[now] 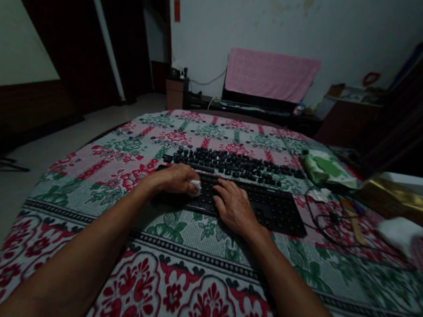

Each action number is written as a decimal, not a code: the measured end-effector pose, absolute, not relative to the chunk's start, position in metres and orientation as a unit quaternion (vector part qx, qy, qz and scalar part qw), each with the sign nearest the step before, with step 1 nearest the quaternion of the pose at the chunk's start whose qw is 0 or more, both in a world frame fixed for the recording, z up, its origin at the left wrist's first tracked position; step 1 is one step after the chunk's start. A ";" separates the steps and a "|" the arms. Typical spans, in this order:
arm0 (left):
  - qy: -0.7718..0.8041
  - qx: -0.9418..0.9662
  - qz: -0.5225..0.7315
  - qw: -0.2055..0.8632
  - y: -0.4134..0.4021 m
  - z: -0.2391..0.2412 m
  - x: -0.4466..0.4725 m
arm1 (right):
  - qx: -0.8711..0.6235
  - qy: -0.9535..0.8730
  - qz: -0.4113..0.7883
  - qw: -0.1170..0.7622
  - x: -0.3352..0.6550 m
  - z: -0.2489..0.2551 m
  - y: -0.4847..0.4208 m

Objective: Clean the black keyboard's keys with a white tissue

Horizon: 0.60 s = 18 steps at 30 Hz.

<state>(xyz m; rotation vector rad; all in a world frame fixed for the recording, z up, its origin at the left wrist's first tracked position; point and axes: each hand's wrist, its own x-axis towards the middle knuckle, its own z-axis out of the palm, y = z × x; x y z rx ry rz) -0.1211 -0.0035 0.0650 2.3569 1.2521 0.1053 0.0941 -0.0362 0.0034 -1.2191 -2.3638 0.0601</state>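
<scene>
Because its keycaps are off, the black keyboard (284,211) shows rows of small round stubs in the head view, lying lengthwise across the cloth-covered worktop (205,314) in front of the person, within easy reach of both hands. The left hand (175,178) is curled over the keyboard's left part and grips a white tissue wad (195,185) at its fingertips, probably bunched small so that it can press in among the stubs. The right hand (234,204) lies palm down across the keyboard's middle, fingers loosely spread and gripping nothing that shows; its weight likely keeps the board from sliding on the cloth.

Just beyond the keyboard, loose black keycaps (235,163) lie in a long band, apparently set there to keep them together and clear of the forearms. A long black bar, perhaps the spacebar (201,167), rests between them and the board. Right of the keyboard are a thin black cable (315,227), a crumpled white tissue (401,233) and, farther back, a green soft pack (325,168), seemingly kept aside yet near; its contents cannot be told.
</scene>
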 end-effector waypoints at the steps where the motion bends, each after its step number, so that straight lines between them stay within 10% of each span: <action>1: 0.460 0.860 0.059 0.215 -0.001 0.064 -0.125 | -0.443 -0.865 0.025 0.235 0.095 0.005 -0.037; 18: 0.472 0.866 0.111 0.122 0.013 0.040 -0.125 | -0.402 -0.895 0.059 0.184 0.108 0.010 -0.034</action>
